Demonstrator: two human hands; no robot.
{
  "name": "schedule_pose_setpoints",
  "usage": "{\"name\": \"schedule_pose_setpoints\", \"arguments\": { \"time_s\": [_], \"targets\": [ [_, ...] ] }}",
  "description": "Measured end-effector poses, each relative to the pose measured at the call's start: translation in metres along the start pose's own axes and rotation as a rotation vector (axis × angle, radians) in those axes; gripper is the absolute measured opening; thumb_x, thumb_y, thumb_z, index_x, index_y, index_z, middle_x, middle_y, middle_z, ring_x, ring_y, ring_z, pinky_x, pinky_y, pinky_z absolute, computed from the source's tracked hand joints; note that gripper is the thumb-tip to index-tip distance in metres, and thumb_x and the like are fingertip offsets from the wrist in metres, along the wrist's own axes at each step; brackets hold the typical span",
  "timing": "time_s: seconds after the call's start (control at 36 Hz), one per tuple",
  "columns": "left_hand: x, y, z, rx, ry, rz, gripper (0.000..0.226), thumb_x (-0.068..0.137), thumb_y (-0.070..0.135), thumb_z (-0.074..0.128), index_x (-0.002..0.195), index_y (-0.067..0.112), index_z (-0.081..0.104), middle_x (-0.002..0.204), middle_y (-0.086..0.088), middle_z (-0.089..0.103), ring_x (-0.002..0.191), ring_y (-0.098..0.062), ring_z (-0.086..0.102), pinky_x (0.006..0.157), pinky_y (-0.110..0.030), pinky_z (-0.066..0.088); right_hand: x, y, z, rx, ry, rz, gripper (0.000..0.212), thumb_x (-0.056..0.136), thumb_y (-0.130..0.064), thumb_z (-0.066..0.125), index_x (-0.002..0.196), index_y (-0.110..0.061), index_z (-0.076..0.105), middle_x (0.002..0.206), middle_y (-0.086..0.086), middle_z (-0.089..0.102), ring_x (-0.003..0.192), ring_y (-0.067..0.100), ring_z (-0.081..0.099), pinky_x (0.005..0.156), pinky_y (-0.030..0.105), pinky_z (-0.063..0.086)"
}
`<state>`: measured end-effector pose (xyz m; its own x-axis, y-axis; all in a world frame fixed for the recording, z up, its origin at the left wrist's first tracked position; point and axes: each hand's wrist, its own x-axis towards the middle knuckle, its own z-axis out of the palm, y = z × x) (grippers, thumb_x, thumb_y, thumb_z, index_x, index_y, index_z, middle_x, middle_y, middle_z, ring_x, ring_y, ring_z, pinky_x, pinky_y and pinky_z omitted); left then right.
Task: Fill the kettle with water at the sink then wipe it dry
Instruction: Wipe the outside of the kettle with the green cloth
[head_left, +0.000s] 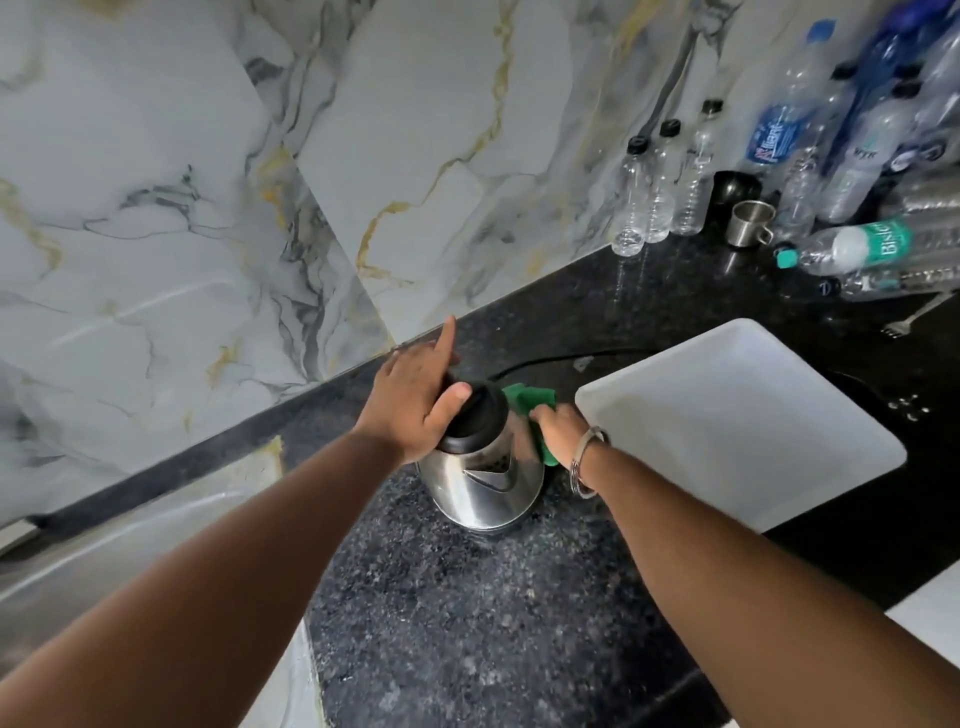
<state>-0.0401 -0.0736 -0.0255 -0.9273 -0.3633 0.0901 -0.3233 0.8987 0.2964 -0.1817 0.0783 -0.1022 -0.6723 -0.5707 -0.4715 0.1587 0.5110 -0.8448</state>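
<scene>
Head view looks down on my two hands at the steel kettle (480, 480), which stands upright on the dark speckled desk (467, 613), close to the marble-patterned wall (208, 182) and just left of a white tray (743, 421). My left hand (415, 400) lies over the kettle's black lid (475, 418), thumb pressed on the top, palm wrapped round the near-left edge, and the index finger sticks up free. My right hand (558, 428) clenches a green cloth (530, 402) and presses it against the right side of the kettle's body; a metal bangle (587, 462) sits on that wrist. A black cord (550, 361) runs along the desk behind the kettle. Far right, near the wall, stand empty plastic bottles (660, 187), a small steel cup (750, 222) beside them, and more bottles lying flat.
</scene>
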Motion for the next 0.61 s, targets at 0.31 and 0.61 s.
{"name": "schedule_pose_setpoints", "arguments": {
  "time_s": [0.31,0.61],
  "targets": [
    [-0.027,0.011,-0.007,0.49,0.004,-0.091,0.112,0.078,0.085,-0.011,0.163,0.018,0.018,0.112,-0.013,0.071,0.107,-0.037,0.064,0.107,-0.053,0.038,-0.106,0.002,-0.014,0.407,0.145,-0.287,0.022,0.075,-0.028,0.054,0.075,-0.042,0.071,0.072,-0.031,0.068,0.07,-0.018,0.059,0.059,0.0,0.042],
    [-0.027,0.017,-0.002,0.41,0.069,-0.197,0.114,0.075,0.088,-0.01,0.162,0.021,0.022,0.115,-0.018,0.068,0.107,-0.039,0.063,0.088,-0.046,0.05,-0.101,0.072,0.039,-0.103,0.171,-0.146,0.033,0.093,-0.022,0.048,0.119,-0.005,0.061,0.085,0.022,0.07,0.073,0.031,0.062,0.055,0.026,0.036]
  ]
}}
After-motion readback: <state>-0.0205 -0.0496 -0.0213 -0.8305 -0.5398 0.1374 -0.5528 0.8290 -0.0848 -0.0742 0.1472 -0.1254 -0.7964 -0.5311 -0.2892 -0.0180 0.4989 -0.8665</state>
